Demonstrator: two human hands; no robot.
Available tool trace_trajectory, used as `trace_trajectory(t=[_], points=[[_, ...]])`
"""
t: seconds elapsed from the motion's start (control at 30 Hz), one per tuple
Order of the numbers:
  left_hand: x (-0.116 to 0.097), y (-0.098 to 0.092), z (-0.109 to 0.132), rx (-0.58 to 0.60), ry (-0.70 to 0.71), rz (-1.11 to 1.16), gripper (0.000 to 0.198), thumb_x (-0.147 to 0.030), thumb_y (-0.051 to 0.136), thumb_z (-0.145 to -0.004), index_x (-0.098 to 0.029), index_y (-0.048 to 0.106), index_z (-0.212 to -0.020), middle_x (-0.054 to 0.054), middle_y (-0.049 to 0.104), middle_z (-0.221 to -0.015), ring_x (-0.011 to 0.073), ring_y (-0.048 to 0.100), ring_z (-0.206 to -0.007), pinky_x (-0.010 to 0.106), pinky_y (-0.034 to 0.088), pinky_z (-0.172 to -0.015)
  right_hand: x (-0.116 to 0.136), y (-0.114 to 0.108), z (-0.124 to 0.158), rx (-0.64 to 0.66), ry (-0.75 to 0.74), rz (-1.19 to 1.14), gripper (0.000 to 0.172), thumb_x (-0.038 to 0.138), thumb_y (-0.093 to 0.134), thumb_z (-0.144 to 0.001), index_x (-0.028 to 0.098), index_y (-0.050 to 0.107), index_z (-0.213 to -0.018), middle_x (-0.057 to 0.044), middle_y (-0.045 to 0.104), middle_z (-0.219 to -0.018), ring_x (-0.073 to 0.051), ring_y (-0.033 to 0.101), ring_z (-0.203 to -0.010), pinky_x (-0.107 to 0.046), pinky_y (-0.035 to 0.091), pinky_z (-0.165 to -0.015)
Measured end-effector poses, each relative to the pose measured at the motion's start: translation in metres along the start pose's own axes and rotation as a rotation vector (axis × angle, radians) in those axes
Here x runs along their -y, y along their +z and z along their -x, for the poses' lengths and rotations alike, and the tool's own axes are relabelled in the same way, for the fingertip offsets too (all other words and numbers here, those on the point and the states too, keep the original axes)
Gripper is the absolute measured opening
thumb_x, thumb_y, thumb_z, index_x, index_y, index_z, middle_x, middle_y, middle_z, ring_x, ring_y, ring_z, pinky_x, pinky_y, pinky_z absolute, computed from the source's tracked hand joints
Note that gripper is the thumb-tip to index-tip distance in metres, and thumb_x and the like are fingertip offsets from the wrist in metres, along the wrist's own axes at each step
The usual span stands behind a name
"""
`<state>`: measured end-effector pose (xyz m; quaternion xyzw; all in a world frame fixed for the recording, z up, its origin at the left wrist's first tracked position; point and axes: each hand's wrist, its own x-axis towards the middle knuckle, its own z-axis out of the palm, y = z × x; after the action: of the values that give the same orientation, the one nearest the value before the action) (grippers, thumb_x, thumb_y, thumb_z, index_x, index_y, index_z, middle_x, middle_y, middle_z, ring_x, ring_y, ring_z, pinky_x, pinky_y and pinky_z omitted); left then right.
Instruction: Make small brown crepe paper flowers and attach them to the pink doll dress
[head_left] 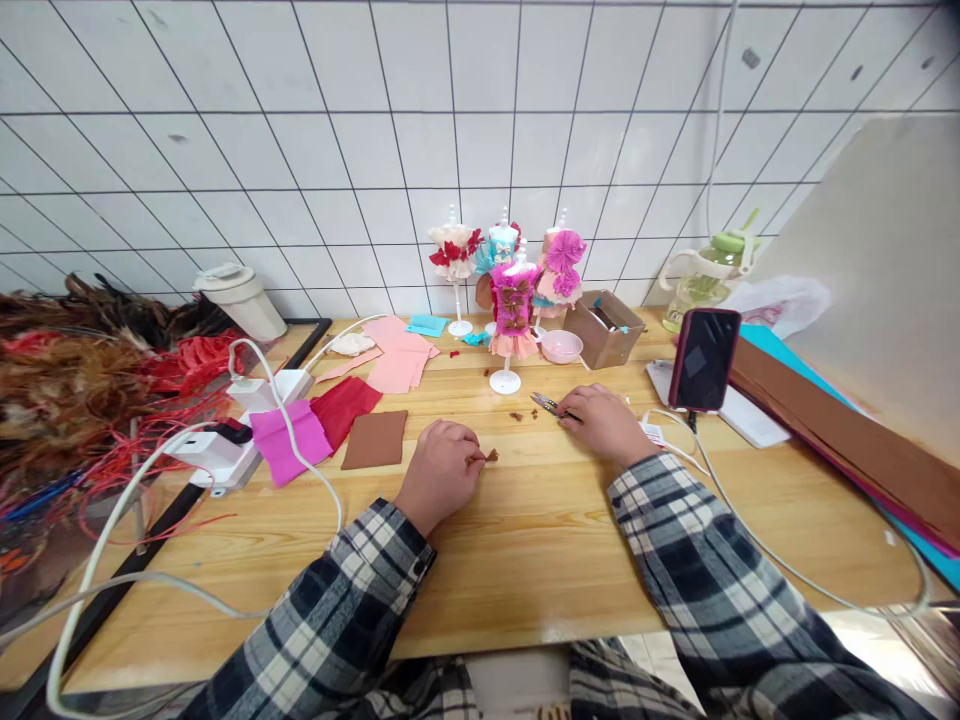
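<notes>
My left hand [442,468] is closed over the table's middle, pinching a small twisted piece of brown crepe paper [492,455] that sticks out past the fingertips. My right hand [602,422] rests on the wood, its fingers over the handles of small scissors [551,405] whose blades point left. Between the hands lie a few brown paper scraps [516,416]. Beyond them stands a mini dress form [513,318] in a magenta bodice with brown bows and a peach skirt. A brown paper square [375,440] lies left of my left hand.
Several other dressed forms [453,262] stand by the tiled wall, near a pink bowl [562,346] and a cardboard box [604,330]. A phone [703,360] stands upright at right. Cables, a power strip [225,455] and coloured paper [291,440] are at left.
</notes>
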<state>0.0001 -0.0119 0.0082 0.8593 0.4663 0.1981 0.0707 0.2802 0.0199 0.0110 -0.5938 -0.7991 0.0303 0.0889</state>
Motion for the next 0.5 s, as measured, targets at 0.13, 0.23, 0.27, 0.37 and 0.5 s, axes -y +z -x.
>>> trace_trajectory(t=[0.13,0.23,0.27,0.37,0.5], points=[[0.0006,0.0012,-0.0001,-0.006,0.001,0.011,0.013,-0.020,0.059,-0.076,-0.021,0.072,-0.073,0.004,0.067,-0.088,0.0209,0.055,-0.087,0.040,0.041,-0.088,0.0003,0.0078,-0.0025,0.002,0.025,0.041,0.022,0.026,0.054,-0.085,0.022,0.069,-0.100,-0.006,0.067,-0.096,-0.020,0.054,-0.095,-0.028,0.035,-0.083],[0.0016,0.0018,-0.0001,-0.004,-0.007,0.018,0.013,-0.021,0.059,-0.076,-0.021,0.072,-0.074,0.004,0.067,-0.088,0.0213,0.056,-0.088,0.040,0.042,-0.086,0.0018,0.0107,-0.0039,-0.011,0.044,0.060,0.022,0.027,0.053,-0.085,0.024,0.068,-0.100,-0.006,0.068,-0.093,-0.020,0.055,-0.093,-0.028,0.035,-0.079],[0.0019,0.0021,0.0000,-0.002,-0.008,0.021,0.013,-0.021,0.059,-0.076,-0.021,0.072,-0.073,0.004,0.067,-0.088,0.0214,0.056,-0.088,0.040,0.042,-0.086,0.0020,0.0111,-0.0041,-0.014,0.047,0.068,0.021,0.028,0.054,-0.084,0.024,0.069,-0.099,-0.006,0.068,-0.093,-0.021,0.055,-0.092,-0.028,0.035,-0.078],[0.0025,0.0030,0.0008,0.008,-0.007,0.029,0.013,-0.021,0.059,-0.076,-0.021,0.072,-0.073,0.004,0.067,-0.089,0.0213,0.056,-0.088,0.040,0.042,-0.085,0.0028,0.0111,-0.0046,-0.006,0.078,0.097,0.020,0.029,0.055,-0.084,0.025,0.070,-0.096,-0.006,0.068,-0.091,-0.022,0.056,-0.089,-0.029,0.034,-0.075],[0.0027,0.0037,0.0012,0.016,-0.008,0.037,0.013,-0.019,0.059,-0.075,-0.021,0.072,-0.074,0.004,0.067,-0.089,0.0210,0.057,-0.088,0.039,0.042,-0.085,0.0057,0.0090,-0.0047,0.042,0.119,0.111,0.022,0.028,0.052,-0.084,0.025,0.070,-0.098,-0.007,0.069,-0.091,-0.022,0.057,-0.089,-0.031,0.033,-0.074]])
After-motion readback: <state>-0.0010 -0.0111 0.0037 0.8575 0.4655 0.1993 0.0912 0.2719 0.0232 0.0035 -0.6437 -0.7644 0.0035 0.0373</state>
